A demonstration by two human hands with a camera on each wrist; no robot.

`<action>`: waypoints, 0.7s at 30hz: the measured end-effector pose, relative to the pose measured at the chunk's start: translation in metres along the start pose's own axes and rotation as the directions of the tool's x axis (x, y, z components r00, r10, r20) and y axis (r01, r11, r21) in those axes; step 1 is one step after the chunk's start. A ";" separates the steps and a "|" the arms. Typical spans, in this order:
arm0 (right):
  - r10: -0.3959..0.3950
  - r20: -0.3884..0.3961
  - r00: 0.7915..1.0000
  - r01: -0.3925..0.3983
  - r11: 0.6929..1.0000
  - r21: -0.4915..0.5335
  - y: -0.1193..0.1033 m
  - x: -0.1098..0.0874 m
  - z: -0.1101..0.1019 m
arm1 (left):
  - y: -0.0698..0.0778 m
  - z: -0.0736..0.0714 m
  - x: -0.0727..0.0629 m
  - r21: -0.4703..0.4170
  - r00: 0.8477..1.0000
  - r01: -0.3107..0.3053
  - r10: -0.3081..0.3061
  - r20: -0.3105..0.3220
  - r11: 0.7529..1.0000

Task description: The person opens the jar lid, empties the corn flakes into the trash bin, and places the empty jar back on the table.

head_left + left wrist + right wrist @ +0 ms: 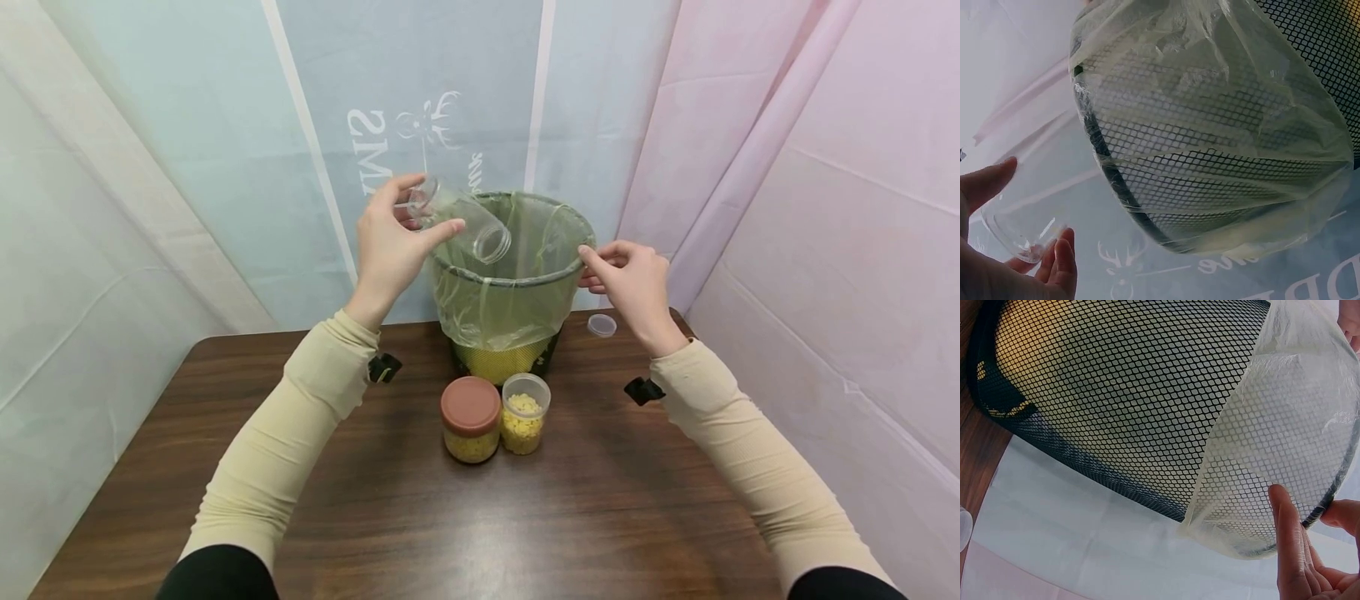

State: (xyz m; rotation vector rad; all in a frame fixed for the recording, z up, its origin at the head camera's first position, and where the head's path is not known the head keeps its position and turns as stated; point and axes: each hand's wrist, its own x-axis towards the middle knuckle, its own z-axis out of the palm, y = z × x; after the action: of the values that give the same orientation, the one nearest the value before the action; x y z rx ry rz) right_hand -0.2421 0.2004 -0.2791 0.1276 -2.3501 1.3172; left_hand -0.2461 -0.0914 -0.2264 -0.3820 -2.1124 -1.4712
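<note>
Over the near left rim of a mesh trash can (504,360), my left hand (393,242) grips a clear plastic bottle (468,218) by its base end. The bottle is tilted, its uncapped mouth pointing down to the right toward the can's opening. A thin pale-green trash bag (498,312) lines the can and folds over the rim. At the right side of that rim, my right hand (630,279) pinches the bag-covered edge; in the right wrist view, fingers (1288,544) lie along the outside.
In front of the can stand a jar with a reddish-brown lid (471,407) and an uncovered clear jar of yellow bits (525,417). A clear round lid (602,325) lies right of the can on the wooden table (480,517). Hanging cloth (615,108) encloses the back and sides.
</note>
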 end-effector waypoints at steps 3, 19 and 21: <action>-0.003 0.001 1.000 0.003 1.000 0.004 0.000 0.000 0.000 | 0.001 0.000 -0.001 -0.108 0.999 0.043 -0.042 0.011 0.993; -0.001 0.008 1.000 0.001 1.000 -0.004 0.002 -0.001 0.001 | -0.003 0.004 -0.005 -0.039 1.000 -0.018 0.019 0.020 0.999; -0.008 0.007 1.000 0.008 1.000 -0.006 0.002 -0.001 0.001 | -0.004 0.005 -0.005 -0.034 1.000 -0.024 0.024 0.006 0.999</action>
State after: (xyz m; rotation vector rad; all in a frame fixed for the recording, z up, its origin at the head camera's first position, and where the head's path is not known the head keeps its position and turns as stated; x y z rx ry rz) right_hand -0.2423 0.2004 -0.2814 0.1397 -2.3569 1.3086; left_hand -0.2455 -0.0881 -0.2338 -0.4235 -2.0826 -1.4960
